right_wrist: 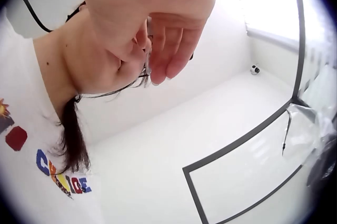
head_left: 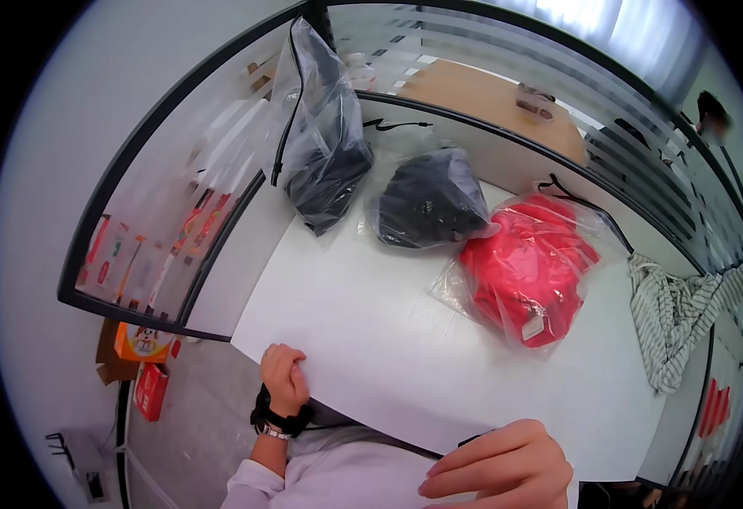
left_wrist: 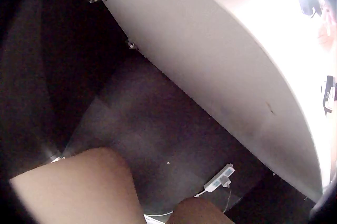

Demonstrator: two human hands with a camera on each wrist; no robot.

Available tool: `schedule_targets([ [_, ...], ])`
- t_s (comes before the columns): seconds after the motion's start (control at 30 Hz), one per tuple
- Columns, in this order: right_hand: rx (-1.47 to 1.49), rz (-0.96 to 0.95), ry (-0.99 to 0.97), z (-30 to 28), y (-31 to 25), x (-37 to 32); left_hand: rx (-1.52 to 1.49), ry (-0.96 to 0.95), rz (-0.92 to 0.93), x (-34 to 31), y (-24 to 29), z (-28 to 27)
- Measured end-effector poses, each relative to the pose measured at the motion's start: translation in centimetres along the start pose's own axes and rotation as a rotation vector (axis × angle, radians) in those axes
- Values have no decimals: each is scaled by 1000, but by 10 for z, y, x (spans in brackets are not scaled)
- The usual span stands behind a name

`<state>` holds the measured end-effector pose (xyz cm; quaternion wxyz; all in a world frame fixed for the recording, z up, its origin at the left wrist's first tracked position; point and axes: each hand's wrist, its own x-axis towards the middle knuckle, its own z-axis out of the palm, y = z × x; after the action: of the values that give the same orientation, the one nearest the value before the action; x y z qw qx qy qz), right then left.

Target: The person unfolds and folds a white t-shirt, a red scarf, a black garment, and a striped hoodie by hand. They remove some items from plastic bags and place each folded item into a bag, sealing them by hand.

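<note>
My left hand (head_left: 283, 373) rests at the near left edge of the white desk (head_left: 363, 339), fingers loosely bent and nothing visible in them. A black strap and a watch (head_left: 276, 432) circle that wrist. Raised close to the head camera is my right hand (head_left: 507, 467), its fingers relaxed and slightly bent. In the right wrist view the right hand (right_wrist: 158, 18) hangs in front of the face, overlapping it; a shiny clear edge shows beside the fingers. Farther back on the desk lie a red garment in a clear bag (head_left: 528, 267) and a black bagged item (head_left: 431, 199).
Another clear bag with dark contents (head_left: 329, 174) leans in the back left corner. A striped cloth (head_left: 673, 318) hangs over the right side. Dark-framed partitions (head_left: 507, 127) enclose the desk. Boxes (head_left: 144, 343) stand at lower left. A power strip (left_wrist: 219, 178) lies beneath the desk.
</note>
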<state>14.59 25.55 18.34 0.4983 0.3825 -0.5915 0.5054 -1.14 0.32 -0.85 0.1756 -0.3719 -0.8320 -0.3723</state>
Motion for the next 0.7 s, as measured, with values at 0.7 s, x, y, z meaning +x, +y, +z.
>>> schedule_targets([
  [0.7,-71,438,-172,-32,-2,11,4,-7,3,3,1,-3],
])
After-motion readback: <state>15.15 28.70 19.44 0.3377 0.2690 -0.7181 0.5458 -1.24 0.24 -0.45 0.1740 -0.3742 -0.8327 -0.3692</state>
